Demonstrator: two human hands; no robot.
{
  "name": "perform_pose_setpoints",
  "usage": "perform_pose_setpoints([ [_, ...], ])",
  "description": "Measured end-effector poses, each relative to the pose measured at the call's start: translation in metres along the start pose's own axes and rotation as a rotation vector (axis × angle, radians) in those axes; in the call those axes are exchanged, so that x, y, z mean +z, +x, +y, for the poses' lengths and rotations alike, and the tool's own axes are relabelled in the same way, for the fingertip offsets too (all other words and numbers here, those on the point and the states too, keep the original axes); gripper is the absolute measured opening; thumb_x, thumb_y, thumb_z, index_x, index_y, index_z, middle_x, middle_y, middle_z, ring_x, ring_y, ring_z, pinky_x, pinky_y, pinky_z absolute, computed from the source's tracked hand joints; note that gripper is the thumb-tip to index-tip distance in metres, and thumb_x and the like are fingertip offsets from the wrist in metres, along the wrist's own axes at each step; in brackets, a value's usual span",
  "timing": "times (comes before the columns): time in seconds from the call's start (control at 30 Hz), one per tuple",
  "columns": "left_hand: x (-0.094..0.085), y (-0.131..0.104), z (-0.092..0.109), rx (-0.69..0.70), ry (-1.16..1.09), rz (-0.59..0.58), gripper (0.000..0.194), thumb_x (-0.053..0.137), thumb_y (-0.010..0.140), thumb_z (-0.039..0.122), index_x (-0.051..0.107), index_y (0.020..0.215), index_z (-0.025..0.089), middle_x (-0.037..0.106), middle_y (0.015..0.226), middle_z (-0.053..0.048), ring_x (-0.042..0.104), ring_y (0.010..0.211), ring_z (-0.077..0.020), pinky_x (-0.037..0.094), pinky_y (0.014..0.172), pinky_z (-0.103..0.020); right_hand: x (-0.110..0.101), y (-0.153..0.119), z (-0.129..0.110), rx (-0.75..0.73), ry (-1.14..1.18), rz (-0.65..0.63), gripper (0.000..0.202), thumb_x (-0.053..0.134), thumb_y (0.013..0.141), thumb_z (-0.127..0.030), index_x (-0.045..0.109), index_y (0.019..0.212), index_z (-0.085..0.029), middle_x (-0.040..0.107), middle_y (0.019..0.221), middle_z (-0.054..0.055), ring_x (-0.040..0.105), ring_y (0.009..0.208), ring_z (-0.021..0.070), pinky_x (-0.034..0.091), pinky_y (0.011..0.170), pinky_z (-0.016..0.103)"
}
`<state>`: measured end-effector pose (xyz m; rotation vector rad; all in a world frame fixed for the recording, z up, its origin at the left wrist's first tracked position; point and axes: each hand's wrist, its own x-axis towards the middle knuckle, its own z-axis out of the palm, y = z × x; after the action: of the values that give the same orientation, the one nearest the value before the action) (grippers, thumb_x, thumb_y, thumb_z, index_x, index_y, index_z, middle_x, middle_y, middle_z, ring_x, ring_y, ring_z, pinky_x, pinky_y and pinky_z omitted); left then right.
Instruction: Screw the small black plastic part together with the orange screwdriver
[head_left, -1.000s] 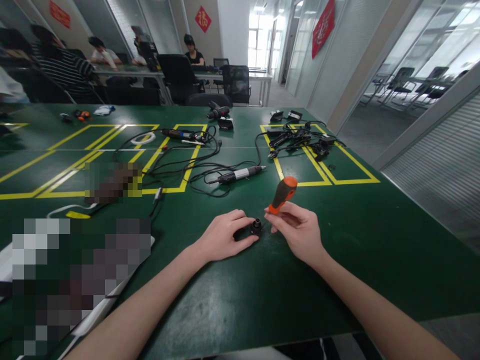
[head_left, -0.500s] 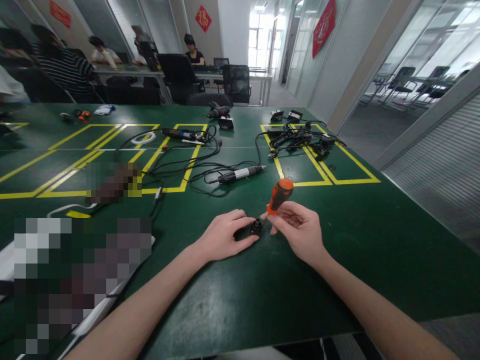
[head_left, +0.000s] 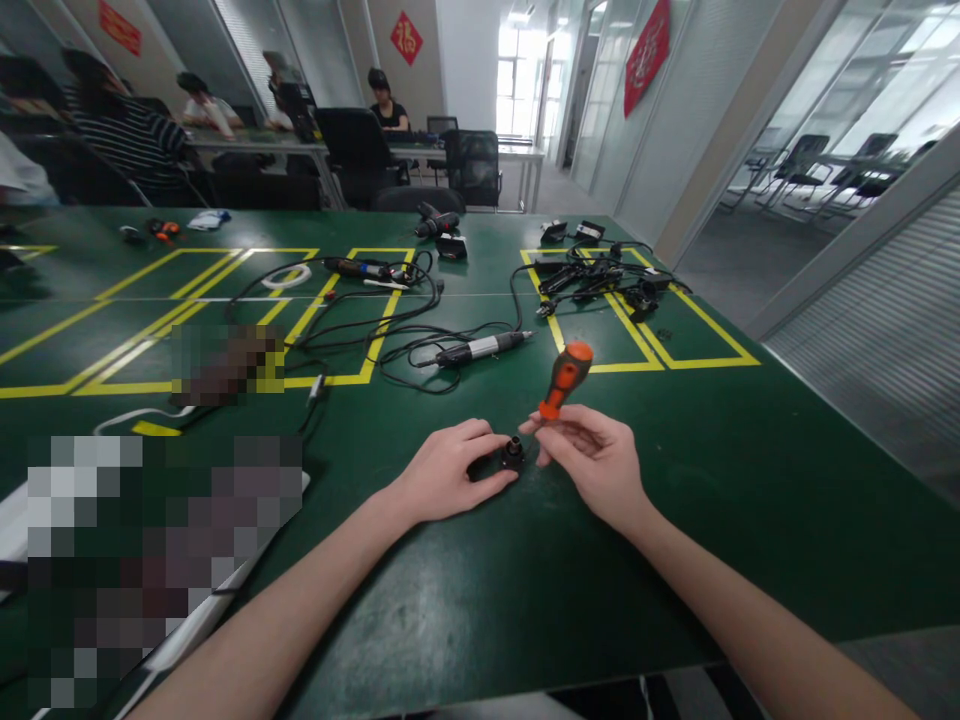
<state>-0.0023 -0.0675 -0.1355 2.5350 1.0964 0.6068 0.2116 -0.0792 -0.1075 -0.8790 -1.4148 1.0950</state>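
A small black part with a round upright collar (head_left: 513, 454) sits on the green table in front of me. My left hand (head_left: 454, 470) pinches it between thumb and fingers, from the left side. In my right hand (head_left: 592, 455) is a screwdriver (head_left: 566, 380) with an orange and black handle. The fingers grip it low, near the shaft, and the handle leans up and to the right. Its thin shaft points down toward the right side of the black part; I cannot tell whether the tip touches it.
Beyond my hands lies a corded electric screwdriver (head_left: 484, 347) with looped cable. A tangle of black cables (head_left: 600, 275) is at the back right, a cordless drill (head_left: 436, 220) at the far edge. Blurred-out objects (head_left: 180, 560) lie at left. People sit at a desk (head_left: 300, 142) behind.
The screwdriver handle has tilted further to the right and up, and my right hand has shifted slightly. My left hand and the black part stay in place.
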Motion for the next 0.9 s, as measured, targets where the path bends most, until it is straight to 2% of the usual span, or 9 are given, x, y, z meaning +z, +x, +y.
perform_pose_setpoints([
  [0.1, -0.0006, 0.0001, 0.0002, -0.001, -0.011, 0.002, 0.023, 0.063, 0.096, 0.039, 0.070, 0.106, 0.020, 0.064, 0.096, -0.004, 0.061, 0.081, -0.0158, 0.046, 0.068, -0.026, 0.0008, -0.0002, 0.0014, -0.044, -0.042, 0.026, 0.017, 0.080, 0.083, -0.036, 0.078, 0.087, -0.020, 0.073, 0.089, 0.005, 0.065, 0.058, 0.0126, 0.061, 0.053, 0.028],
  [0.17, -0.0008, 0.0002, 0.0001, 0.003, -0.015, 0.003, 0.023, 0.063, 0.096, 0.039, 0.070, 0.106, 0.020, 0.064, 0.096, -0.004, 0.061, 0.081, -0.0156, 0.046, 0.067, -0.026, 0.0006, 0.0003, 0.0018, -0.051, -0.087, 0.043, 0.019, 0.081, 0.082, -0.038, 0.079, 0.083, -0.020, 0.071, 0.084, 0.004, 0.063, 0.056, 0.0122, 0.059, 0.050, 0.027],
  [0.3, -0.0001, 0.0001, -0.0003, 0.006, -0.004, 0.006, 0.022, 0.064, 0.095, 0.039, 0.070, 0.105, 0.020, 0.064, 0.095, -0.004, 0.061, 0.081, -0.0159, 0.045, 0.067, -0.026, -0.0008, 0.0012, 0.0002, 0.014, -0.070, 0.044, 0.024, 0.086, 0.077, -0.037, 0.077, 0.088, -0.018, 0.074, 0.076, 0.003, 0.063, 0.054, 0.0138, 0.062, 0.054, 0.030],
  [0.47, 0.0007, -0.0004, -0.0006, 0.003, 0.003, 0.004, 0.023, 0.063, 0.096, 0.039, 0.069, 0.106, 0.019, 0.064, 0.095, -0.004, 0.061, 0.081, -0.0160, 0.046, 0.068, -0.027, 0.0001, 0.0010, -0.0006, -0.020, -0.017, 0.005, 0.017, 0.077, 0.087, -0.035, 0.076, 0.092, -0.019, 0.075, 0.089, 0.006, 0.065, 0.057, 0.0125, 0.062, 0.056, 0.030],
  [0.63, 0.0001, 0.0000, -0.0001, 0.010, -0.009, 0.012, 0.023, 0.064, 0.096, 0.039, 0.069, 0.108, 0.020, 0.065, 0.095, -0.003, 0.062, 0.080, -0.0153, 0.046, 0.066, -0.026, -0.0003, 0.0020, 0.0018, -0.066, -0.068, 0.028, 0.015, 0.079, 0.085, -0.035, 0.078, 0.084, -0.020, 0.069, 0.087, 0.003, 0.060, 0.056, 0.0104, 0.057, 0.047, 0.026],
  [0.8, 0.0007, 0.0001, -0.0005, 0.010, -0.005, 0.020, 0.023, 0.064, 0.096, 0.039, 0.069, 0.107, 0.020, 0.064, 0.093, -0.003, 0.061, 0.078, -0.0151, 0.045, 0.064, -0.026, -0.0008, 0.0018, 0.0035, -0.053, -0.012, 0.009, 0.016, 0.075, 0.089, -0.036, 0.078, 0.093, -0.020, 0.073, 0.092, 0.005, 0.061, 0.056, 0.0110, 0.060, 0.052, 0.029],
  [0.9, 0.0011, -0.0003, -0.0012, 0.007, 0.002, 0.017, 0.025, 0.064, 0.096, 0.041, 0.068, 0.107, 0.019, 0.064, 0.092, -0.003, 0.060, 0.077, -0.0152, 0.043, 0.064, -0.026, -0.0005, 0.0008, 0.0033, -0.065, -0.029, 0.008, 0.016, 0.076, 0.087, -0.035, 0.079, 0.093, -0.021, 0.071, 0.095, 0.005, 0.062, 0.058, 0.0111, 0.061, 0.053, 0.029],
])
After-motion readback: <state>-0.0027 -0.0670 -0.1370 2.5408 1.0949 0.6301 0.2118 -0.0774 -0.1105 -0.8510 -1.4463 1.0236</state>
